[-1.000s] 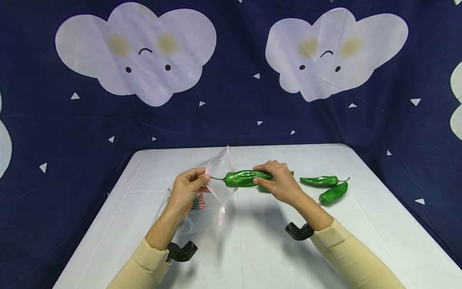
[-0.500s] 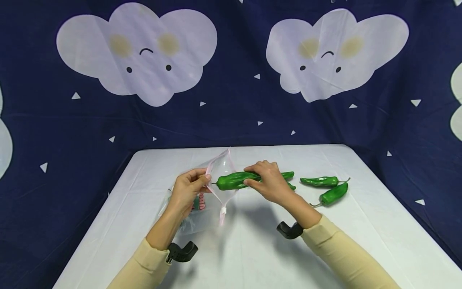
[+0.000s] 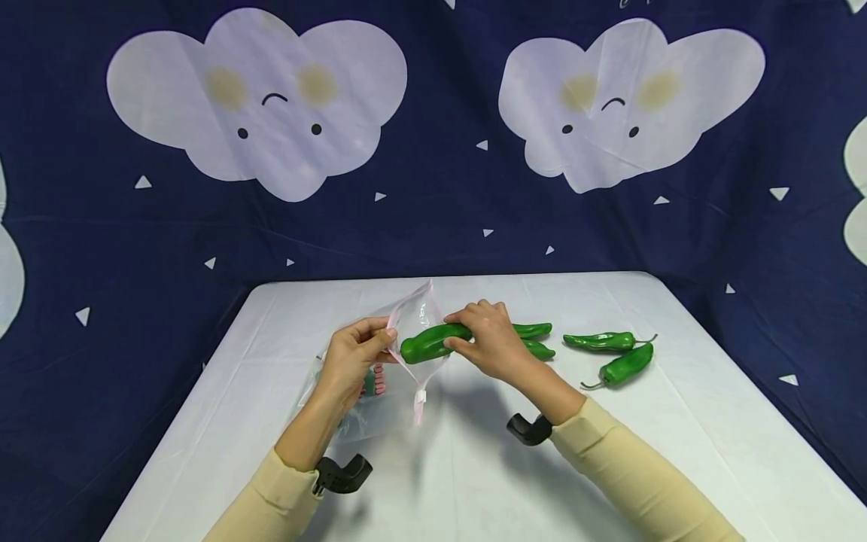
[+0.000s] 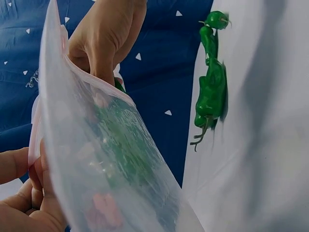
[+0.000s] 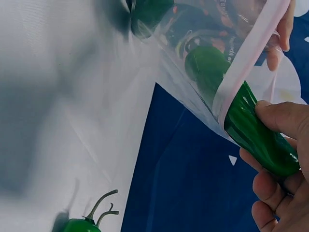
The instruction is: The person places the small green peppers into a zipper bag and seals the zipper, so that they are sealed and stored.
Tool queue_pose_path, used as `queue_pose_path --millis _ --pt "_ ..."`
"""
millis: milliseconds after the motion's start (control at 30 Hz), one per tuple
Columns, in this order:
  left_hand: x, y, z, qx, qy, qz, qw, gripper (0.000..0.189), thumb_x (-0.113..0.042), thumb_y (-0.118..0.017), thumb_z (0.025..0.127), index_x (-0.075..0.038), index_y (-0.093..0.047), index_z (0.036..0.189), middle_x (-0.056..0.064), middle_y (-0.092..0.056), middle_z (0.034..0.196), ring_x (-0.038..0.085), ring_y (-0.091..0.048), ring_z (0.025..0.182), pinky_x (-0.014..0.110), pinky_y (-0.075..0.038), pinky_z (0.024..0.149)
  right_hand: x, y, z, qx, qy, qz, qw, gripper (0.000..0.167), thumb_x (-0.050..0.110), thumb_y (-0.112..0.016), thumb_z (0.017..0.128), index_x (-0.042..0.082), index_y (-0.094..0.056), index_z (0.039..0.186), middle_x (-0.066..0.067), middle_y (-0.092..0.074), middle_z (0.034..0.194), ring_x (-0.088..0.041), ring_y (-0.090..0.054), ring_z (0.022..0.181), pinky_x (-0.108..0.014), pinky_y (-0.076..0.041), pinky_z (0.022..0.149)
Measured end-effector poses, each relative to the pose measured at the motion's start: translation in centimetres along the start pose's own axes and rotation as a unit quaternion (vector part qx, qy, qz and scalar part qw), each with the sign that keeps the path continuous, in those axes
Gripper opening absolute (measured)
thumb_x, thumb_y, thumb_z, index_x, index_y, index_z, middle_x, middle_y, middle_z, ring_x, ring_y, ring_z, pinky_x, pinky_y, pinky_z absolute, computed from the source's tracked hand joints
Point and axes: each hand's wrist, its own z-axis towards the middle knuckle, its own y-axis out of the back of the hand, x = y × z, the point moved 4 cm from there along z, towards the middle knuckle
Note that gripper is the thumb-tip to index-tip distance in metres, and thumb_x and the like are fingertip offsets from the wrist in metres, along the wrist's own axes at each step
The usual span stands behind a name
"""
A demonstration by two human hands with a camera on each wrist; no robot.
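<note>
Over the near part of the white-covered bench [image 3: 474,482], a clear plastic zip bag [image 3: 396,410] is pinched at its pink-edged rim by the left grip [image 3: 355,352], its mouth held open toward the right grip [image 3: 493,345]. A long, glossy green pepper [image 3: 430,342] is pinched toward its outer end by the right grip, its blunt end already inside the mouth. The step is judged to be insertion; a further push leftward, with the rim kept wide, then a release, seems called for. Behind the right grip two smooth green peppers [image 3: 535,331] are partly hidden; well to its right, two stemmed green peppers [image 3: 628,365] are seen.
</note>
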Motion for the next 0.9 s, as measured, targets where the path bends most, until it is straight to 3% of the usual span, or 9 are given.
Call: queue_pose_path --millis 900 --pt "0.1 -0.2 -0.1 -0.004 0.000 0.011 0.9999 0.031 -0.005 -0.058 0.092 0.011 -0.055 0.119 0.001 -0.060 0.085 0.010 -0.062 0.065 0.021 -0.058 0.061 2.4 -2.4 1.7 0.024 0.048 -0.065 0.9965 0.030 0.033 -0.075 0.079 0.015 -0.070 0.104 0.002 -0.068 0.092 -0.013 -0.046 0.074 -0.031 -0.036 0.069"
